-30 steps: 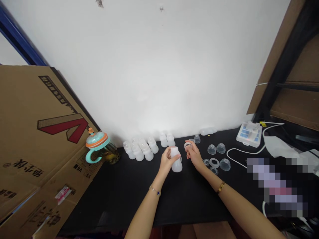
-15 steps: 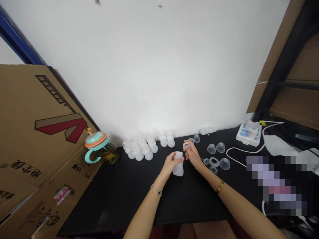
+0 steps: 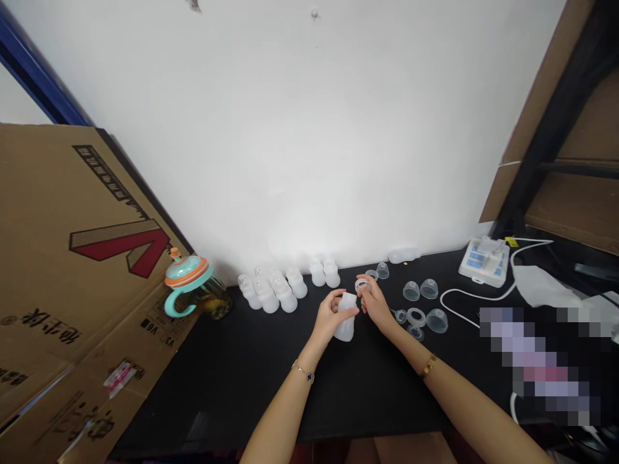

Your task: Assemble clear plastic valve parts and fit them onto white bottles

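My left hand (image 3: 330, 316) is wrapped round a milky, see-through baby bottle (image 3: 345, 330), its open neck leaning slightly towards my right hand. Beside that neck, my right hand (image 3: 375, 305) grips a pale bottle collar (image 3: 362, 283) between thumb and fingers. The two parts are apart. Whether a nipple sits in the collar is hard to make out. To the right of my right hand lie a loose ring (image 3: 416, 316), a clear nipple piece (image 3: 400, 316) and several clear dome caps, one being the front dome cap (image 3: 436, 320).
Several capped bottles (image 3: 266, 297) stand left by the wall, with two more bottles (image 3: 331, 274) nearer the middle. A teal-lidded jug (image 3: 188, 274) is beside a cardboard box (image 3: 58, 270). At right are a power strip (image 3: 483, 261), a white cable (image 3: 464, 289) and white paper (image 3: 541, 287).
The bottle has tipped a little, its neck now leaning more to the right, and my left fingers have shifted on it. The collar has turned slightly in my right hand.
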A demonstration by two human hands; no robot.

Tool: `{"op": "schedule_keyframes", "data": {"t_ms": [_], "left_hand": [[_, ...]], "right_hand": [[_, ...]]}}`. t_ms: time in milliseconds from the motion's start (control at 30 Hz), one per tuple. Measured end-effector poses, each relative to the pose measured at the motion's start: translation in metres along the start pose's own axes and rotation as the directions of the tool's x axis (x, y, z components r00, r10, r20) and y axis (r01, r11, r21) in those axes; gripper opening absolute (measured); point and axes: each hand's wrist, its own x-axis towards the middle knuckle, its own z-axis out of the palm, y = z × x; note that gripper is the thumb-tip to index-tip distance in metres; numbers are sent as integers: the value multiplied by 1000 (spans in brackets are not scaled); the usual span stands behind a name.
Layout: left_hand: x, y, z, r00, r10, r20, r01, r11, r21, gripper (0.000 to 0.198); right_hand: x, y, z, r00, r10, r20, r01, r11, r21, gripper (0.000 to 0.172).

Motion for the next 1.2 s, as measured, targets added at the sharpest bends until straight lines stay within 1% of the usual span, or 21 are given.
{"op": "schedule_keyframes", "data": {"t_ms": [100, 267, 367, 467, 567, 667, 767, 867, 967, 1200], "left_hand": [[3, -2, -2, 1000, 1, 1, -1, 999, -42, 65], [3, -1, -3, 999, 43, -10, -43, 996, -78, 54], [1, 1, -2, 999, 53, 11, -52, 995, -83, 53], [0, 2, -1, 997, 62, 56, -57, 995, -77, 51], [-1, 2, 1, 995, 68, 76, -61, 994, -85, 48], [-1, 1, 3, 995, 72, 73, -65, 994, -93, 47], [-1, 2, 2, 996, 75, 46, -71, 995, -68, 48], [1, 4, 1, 997, 73, 2, -72, 997, -37, 50], [2, 5, -1, 996, 81, -38, -82, 996, -20, 51], [3, 7, -4, 996, 56, -73, -61, 997, -54, 54]], "right_hand": [[-1, -3, 1, 1000, 20, 19, -21, 999, 36, 43], [-3, -6, 4, 999, 38, 31, -40, 996, 80, 41], [-5, -6, 5, 999, 39, 31, -42, 996, 83, 40], [-6, -8, 6, 999, 41, 25, -43, 996, 81, 38], [-8, -13, 6, 999, 35, 20, -36, 995, 95, 40], [-10, -17, 6, 998, 64, 24, -66, 993, 100, 47], [-11, -20, 6, 993, 105, 53, -110, 988, 109, 56], [-10, -18, 6, 988, 123, 97, -135, 983, 126, 60], [-8, -17, 5, 983, 132, 125, -149, 979, 137, 62], [-10, -21, 5, 988, 109, 111, -122, 985, 123, 63]]}}
